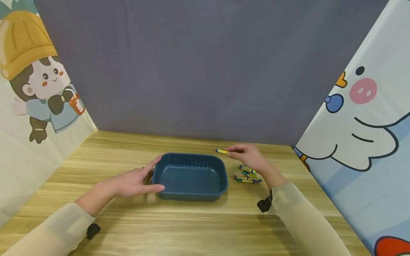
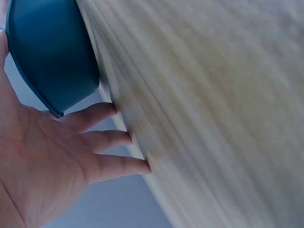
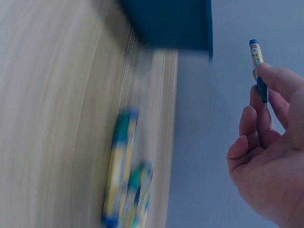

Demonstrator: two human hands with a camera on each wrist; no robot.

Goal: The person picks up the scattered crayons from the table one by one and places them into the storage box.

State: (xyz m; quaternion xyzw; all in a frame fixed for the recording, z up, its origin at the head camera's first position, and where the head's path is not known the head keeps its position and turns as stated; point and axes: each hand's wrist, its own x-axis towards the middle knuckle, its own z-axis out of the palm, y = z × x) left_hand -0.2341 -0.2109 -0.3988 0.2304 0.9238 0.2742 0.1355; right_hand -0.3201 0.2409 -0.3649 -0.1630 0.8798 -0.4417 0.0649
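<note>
A dark blue rectangular basin (image 1: pixel 192 177) stands upright on the table. My left hand (image 1: pixel 132 182) rests against its left end, thumb at the near corner and index finger along the far one. In the left wrist view, the other fingers (image 2: pixel 109 140) of that hand reach straight down to the tabletop beside the basin (image 2: pixel 52 52). Between thumb and fingertips, my right hand (image 1: pixel 248 155) pinches a yellow crayon (image 1: pixel 222 151) with blue ends, just beyond the basin's far right corner. The right wrist view shows this crayon (image 3: pixel 257 57) held up off the table.
Several similar crayons (image 1: pixel 248 175) lie in a loose pile right of the basin, under my right forearm. The wood-grain table (image 1: pixel 192 227) ends at a grey back panel (image 1: pixel 198 71). Printed cartoon panels (image 1: pixel 362 117) border both sides.
</note>
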